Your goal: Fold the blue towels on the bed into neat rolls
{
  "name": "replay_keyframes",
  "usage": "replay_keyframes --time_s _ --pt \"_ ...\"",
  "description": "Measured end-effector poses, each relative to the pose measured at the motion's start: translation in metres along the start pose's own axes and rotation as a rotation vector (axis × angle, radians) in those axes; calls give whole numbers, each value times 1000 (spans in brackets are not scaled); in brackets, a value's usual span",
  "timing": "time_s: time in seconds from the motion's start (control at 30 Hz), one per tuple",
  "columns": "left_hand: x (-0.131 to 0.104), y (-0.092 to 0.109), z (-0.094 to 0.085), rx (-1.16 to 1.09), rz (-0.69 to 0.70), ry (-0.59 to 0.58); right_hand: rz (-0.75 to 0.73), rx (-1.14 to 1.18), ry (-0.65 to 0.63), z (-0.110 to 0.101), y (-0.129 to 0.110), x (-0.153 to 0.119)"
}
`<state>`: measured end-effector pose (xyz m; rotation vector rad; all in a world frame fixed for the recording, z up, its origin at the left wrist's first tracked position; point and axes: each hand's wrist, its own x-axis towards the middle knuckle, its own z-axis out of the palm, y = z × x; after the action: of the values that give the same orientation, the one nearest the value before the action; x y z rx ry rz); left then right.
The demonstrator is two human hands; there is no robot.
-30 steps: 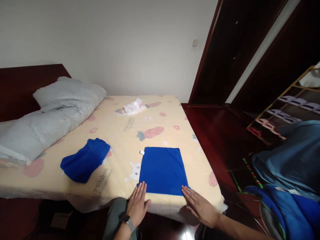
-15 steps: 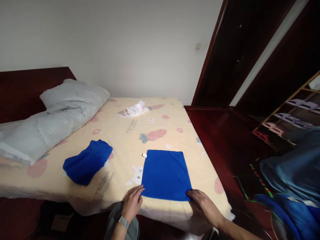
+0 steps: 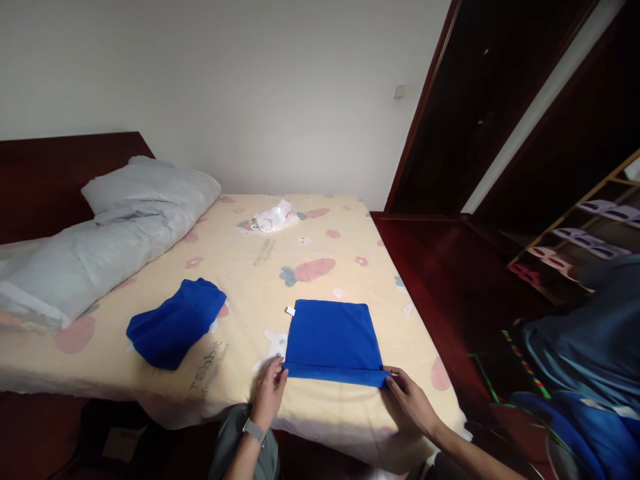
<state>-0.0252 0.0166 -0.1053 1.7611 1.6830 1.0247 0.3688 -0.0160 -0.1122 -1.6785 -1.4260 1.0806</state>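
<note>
A blue cloth point(image 3: 330, 333) lies flat on the bed in front of me, with a white tag at its far left corner. Its near edge is turned up into a narrow fold. My left hand point(image 3: 270, 390), with a watch on the wrist, pinches the left end of that fold. At the right end, my right hand point(image 3: 407, 397) grips the fold between thumb and fingers. Another blue cloth point(image 3: 177, 323) lies crumpled to the left, apart from both hands.
The bed point(image 3: 240, 280) has a patterned yellow sheet. A grey quilt point(image 3: 125, 233) is heaped at the left by the dark headboard point(image 3: 65, 180). A white plastic bag point(image 3: 275, 217) lies at the back. A slipper rack point(image 3: 565, 230) stands at the right.
The near edge of the blue cloth has been lifted and turned over away from me, making a narrow fold. Both hands have moved slightly away from me with it.
</note>
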Motion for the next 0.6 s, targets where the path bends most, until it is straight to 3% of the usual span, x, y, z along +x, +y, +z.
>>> replay_keyframes --time_s 0.33,0.6 --pt "0 1 9 -91 -37 -27 -21 27 -28 1 -3 -2" --pt "-3 8 7 -104 -73 37 -63 -12 -43 -12 -10 4"
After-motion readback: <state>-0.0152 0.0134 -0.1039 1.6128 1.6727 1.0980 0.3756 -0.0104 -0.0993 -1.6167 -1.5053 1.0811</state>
